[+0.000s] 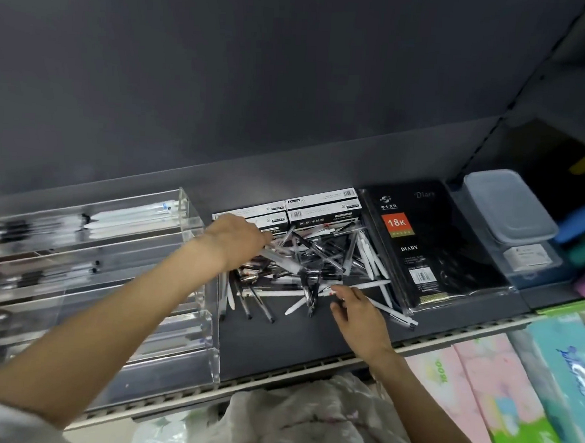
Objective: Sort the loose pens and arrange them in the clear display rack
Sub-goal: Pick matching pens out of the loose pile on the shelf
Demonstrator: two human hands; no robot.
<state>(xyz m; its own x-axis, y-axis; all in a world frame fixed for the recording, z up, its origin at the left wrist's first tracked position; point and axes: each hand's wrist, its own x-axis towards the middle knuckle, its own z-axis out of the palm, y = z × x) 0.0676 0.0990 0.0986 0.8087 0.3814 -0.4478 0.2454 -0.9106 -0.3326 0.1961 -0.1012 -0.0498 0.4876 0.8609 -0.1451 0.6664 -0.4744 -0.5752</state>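
A heap of loose pens [316,260], black, clear and white, lies on the dark shelf [276,350]. To its left stands the clear display rack [86,260] with stepped tiers; the upper tiers hold a few pens. My left hand [235,238] reaches over the left side of the heap with fingers curled down into the pens; what it holds is hidden. My right hand [357,307] rests at the heap's front edge, fingertips touching a white pen [369,286].
Pen boxes [319,207] stand behind the heap. A black diary [426,243] lies to the right, then stacked clear plastic boxes [511,207]. Colourful tissue packs [499,398] sit below the shelf's front edge. A dark back wall rises behind.
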